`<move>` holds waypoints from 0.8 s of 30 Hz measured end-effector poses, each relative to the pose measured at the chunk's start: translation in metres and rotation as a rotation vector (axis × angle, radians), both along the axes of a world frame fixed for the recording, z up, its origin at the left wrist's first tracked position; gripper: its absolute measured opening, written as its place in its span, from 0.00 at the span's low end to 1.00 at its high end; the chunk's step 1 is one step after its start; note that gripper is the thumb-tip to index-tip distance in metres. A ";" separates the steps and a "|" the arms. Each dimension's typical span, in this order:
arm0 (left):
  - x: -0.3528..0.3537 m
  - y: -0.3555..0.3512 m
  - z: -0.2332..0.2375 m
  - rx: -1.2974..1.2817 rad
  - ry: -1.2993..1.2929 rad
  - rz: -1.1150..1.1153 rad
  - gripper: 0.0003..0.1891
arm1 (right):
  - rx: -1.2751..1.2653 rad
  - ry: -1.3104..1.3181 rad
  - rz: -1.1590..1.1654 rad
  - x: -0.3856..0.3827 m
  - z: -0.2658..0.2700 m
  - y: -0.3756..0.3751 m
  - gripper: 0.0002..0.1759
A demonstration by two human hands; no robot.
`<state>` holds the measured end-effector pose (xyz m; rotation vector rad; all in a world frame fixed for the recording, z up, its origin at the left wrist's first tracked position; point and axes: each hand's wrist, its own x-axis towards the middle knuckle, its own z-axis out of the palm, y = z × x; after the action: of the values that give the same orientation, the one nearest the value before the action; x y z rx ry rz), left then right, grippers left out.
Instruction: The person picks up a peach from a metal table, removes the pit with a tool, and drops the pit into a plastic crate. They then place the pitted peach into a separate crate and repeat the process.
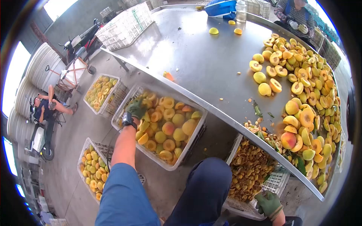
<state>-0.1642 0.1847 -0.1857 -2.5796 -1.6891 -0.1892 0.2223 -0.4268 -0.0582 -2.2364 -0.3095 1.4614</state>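
Observation:
My left hand, in a dark green glove with a band at the wrist, is over the left side of a white crate of halved yellow-orange fruit. Its fingers are blurred, and whether they hold anything cannot be seen. At the lower right, my right hand, also gloved in green, is beside the crate of brown pits. The fingers of this hand are curled round something small that I cannot make out.
A metal table carries a large pile of halved fruit, a blue container and a clear jar. Fruit crates stand left. One person sits far left; another works across the table.

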 end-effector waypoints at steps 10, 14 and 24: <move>-0.112 -0.011 -0.048 0.244 -0.075 0.267 0.30 | -0.041 -0.098 0.210 0.004 -0.006 0.011 0.07; -0.051 -0.046 0.003 0.245 -0.282 0.059 0.30 | 0.043 -0.183 0.397 0.011 -0.002 0.014 0.15; 0.034 -0.031 -0.011 0.078 0.089 -0.097 0.42 | -0.158 -0.076 0.038 0.003 0.018 0.059 0.17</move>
<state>-0.1297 0.1532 -0.1971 -2.5740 -1.4979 -0.1385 0.2249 -0.3681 -0.0404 -2.4284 -0.2701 1.4682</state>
